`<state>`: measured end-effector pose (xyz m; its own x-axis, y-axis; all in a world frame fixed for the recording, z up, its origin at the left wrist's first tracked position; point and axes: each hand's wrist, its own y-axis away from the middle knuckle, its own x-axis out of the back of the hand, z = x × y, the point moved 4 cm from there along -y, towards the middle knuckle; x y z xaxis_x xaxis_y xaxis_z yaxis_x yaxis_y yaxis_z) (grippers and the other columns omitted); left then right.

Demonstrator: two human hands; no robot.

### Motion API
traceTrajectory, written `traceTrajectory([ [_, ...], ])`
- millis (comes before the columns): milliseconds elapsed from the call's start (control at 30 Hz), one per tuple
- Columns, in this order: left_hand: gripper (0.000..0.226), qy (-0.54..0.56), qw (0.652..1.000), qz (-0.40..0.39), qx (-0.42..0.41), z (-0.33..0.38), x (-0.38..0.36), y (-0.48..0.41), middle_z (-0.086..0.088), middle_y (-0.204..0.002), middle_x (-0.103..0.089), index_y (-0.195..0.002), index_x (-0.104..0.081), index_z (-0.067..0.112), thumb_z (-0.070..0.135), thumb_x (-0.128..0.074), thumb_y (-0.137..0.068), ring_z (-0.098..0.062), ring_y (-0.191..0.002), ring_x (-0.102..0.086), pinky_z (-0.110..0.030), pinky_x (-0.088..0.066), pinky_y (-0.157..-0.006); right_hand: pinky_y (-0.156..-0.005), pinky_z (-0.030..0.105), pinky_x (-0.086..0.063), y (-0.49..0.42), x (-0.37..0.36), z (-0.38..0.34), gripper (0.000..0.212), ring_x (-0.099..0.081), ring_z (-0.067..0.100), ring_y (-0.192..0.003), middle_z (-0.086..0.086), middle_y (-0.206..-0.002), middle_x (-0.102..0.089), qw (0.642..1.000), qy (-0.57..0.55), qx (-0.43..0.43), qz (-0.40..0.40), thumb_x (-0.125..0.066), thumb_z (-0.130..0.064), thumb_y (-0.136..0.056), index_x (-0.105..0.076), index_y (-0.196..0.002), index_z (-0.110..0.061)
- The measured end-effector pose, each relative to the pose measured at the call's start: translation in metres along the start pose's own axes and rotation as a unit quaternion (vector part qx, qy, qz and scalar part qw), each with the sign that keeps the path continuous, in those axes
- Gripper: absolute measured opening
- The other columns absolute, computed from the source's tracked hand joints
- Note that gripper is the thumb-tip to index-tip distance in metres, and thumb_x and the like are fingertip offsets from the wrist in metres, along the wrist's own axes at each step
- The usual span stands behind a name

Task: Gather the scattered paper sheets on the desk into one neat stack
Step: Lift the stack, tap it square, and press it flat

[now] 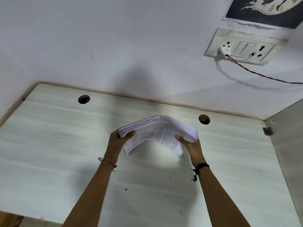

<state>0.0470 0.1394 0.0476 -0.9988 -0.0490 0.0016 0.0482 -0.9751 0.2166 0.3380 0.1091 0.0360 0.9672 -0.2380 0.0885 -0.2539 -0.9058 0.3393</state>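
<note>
A thick bundle of printed paper sheets (157, 131) is held above the pale desk (49, 145), near its middle and toward the back. The bundle arches upward in the centre and its near edge droops. My left hand (118, 139) grips its left end with the thumb on top. At the right end, my right hand (190, 143) holds it the same way. The sheet edges look roughly lined up but slightly fanned at both ends. I see no loose sheets lying on the desk.
Two round cable holes (84, 99) (204, 119) sit near the desk's back edge. A white wall rises behind, with a socket panel (246, 46), a plug and a red-black cord (262, 75) at upper right. A side panel (288, 145) bounds the desk on the right.
</note>
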Motion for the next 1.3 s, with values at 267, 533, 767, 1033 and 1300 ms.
traceTrajectory([
  [267,0.042,-0.038,0.997,-0.033,-0.062,0.014,-0.006,-0.005,-0.002,-0.114,-0.068,-0.117,-0.064,0.021,0.049,-0.042,-0.094,-0.012,-0.111,-0.061,-0.022,-0.049,-0.092,-0.088,0.028,-0.05,-0.008,-0.002,-0.002,0.023,-0.065,0.019,-0.099,0.002,-0.103,-0.071,1.0,-0.01,0.022,-0.005,-0.072,-0.013,-0.082,-0.066,-0.103,-0.022],
  [533,0.033,-0.035,0.996,0.056,-0.055,0.015,-0.01,-0.012,0.004,-0.092,-0.062,-0.11,-0.06,0.02,0.03,-0.029,-0.101,0.0,-0.08,-0.055,-0.011,-0.042,-0.07,-0.092,0.024,-0.049,-0.007,0.0,-0.002,0.023,-0.066,0.01,-0.101,-0.002,-0.108,-0.071,0.999,0.002,0.027,-0.024,-0.069,-0.016,-0.086,-0.066,-0.106,-0.026],
  [767,0.034,-0.084,0.991,0.067,-0.081,0.014,-0.01,-0.016,-0.015,-0.087,-0.064,-0.106,-0.065,0.008,0.031,-0.04,-0.098,-0.003,-0.074,-0.057,-0.018,-0.043,-0.069,-0.08,0.045,-0.049,-0.014,0.001,-0.011,0.056,-0.047,0.05,-0.11,0.028,-0.093,-0.065,0.999,0.025,0.035,-0.021,-0.074,-0.041,-0.078,-0.061,-0.102,0.008],
  [1033,0.065,-0.169,0.97,0.019,-0.173,0.023,-0.009,-0.004,0.009,-0.102,-0.067,-0.123,-0.061,0.019,0.066,-0.045,-0.081,0.014,-0.08,-0.06,-0.002,-0.043,-0.067,-0.078,0.022,-0.054,-0.013,0.002,-0.009,0.028,-0.066,0.013,-0.091,0.005,-0.105,-0.069,0.999,-0.016,0.027,-0.008,-0.073,-0.019,-0.082,-0.065,-0.108,-0.017],
  [1300,0.029,-0.236,0.966,0.026,-0.101,0.016,-0.004,-0.031,-0.001,-0.072,-0.064,-0.089,-0.072,0.001,0.026,-0.076,-0.076,0.014,-0.057,-0.057,-0.001,-0.038,-0.055,-0.098,0.047,-0.05,-0.018,0.003,0.019,0.041,-0.062,0.021,-0.11,0.004,-0.118,-0.066,1.0,0.027,-0.008,-0.005,-0.076,-0.027,-0.08,-0.06,-0.117,-0.025],
])
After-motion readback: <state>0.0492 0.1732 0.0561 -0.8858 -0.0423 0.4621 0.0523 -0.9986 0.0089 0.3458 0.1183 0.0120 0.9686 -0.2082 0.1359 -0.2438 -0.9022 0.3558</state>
